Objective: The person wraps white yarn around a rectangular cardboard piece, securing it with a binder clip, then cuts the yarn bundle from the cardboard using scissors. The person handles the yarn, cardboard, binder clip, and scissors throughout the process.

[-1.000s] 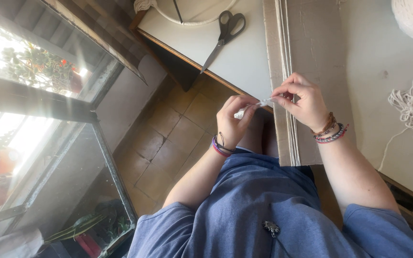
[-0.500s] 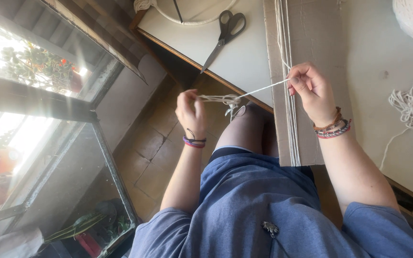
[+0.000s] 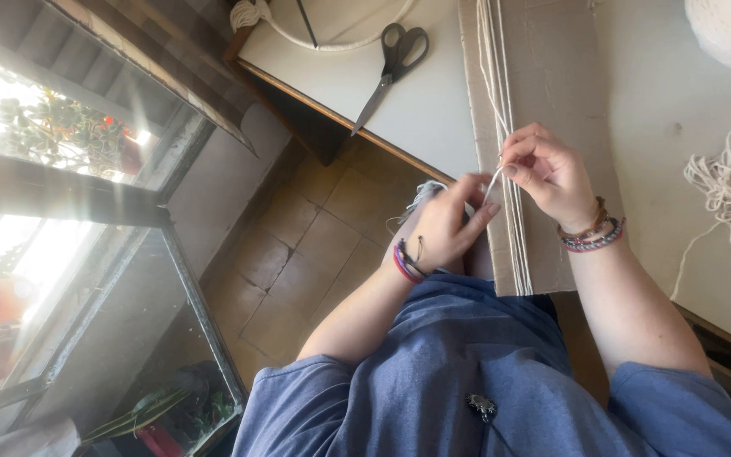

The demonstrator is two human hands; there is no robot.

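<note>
Brown tiled floor point(image 3: 315, 254) below white table point(image 3: 433, 93); left hand point(image 3: 446, 224), right hand point(image 3: 547, 173) pinch thin white cotton cord point(image 3: 492, 182); metal scissors point(image 3: 392, 68) at 11 o'clock.

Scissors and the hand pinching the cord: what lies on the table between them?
In the head view, only bare white table separates the scissors from the right hand, up to the cardboard edge wrapped with cords.

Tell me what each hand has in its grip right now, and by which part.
Both hands pinch one thin white cord: the right hand between thumb and fingertips near the grey cardboard panel, the left hand at its lower end.
</note>
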